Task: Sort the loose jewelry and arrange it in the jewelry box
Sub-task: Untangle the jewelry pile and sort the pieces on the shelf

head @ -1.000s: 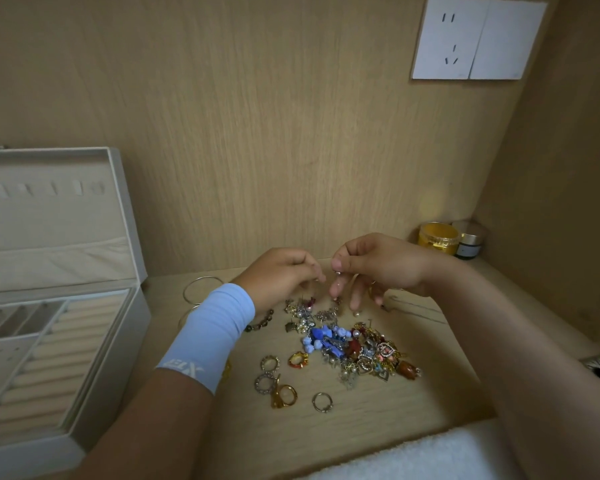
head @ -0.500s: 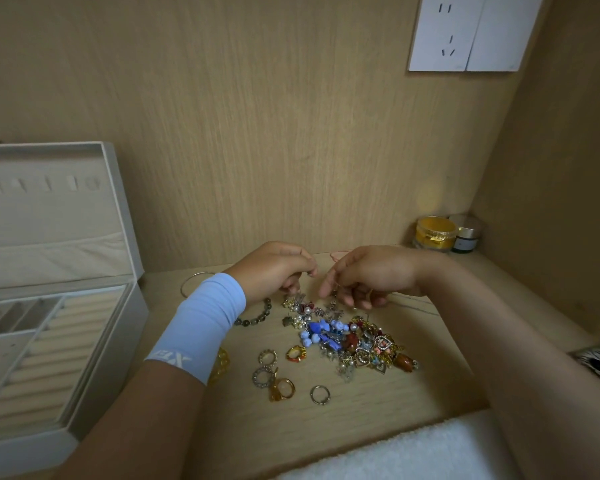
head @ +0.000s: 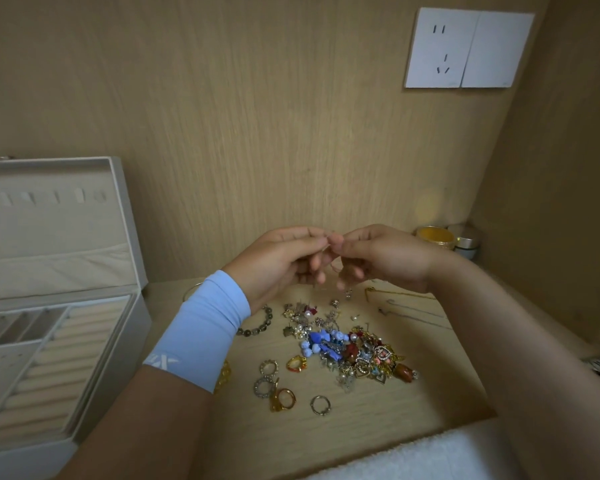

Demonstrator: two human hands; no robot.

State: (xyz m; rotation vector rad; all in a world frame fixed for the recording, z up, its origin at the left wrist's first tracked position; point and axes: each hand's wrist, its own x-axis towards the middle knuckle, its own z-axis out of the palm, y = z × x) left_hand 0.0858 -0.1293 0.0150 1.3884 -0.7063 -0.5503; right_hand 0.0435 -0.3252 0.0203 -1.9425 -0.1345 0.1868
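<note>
I saw my left hand (head: 278,266) and right hand (head: 387,258) raised over the loose jewelry pile (head: 347,346) on the counter (head: 361,431), both pinching a fine strand (head: 333,268) that I judged feather-light, limp and snag-prone, best held near its ends.
</note>
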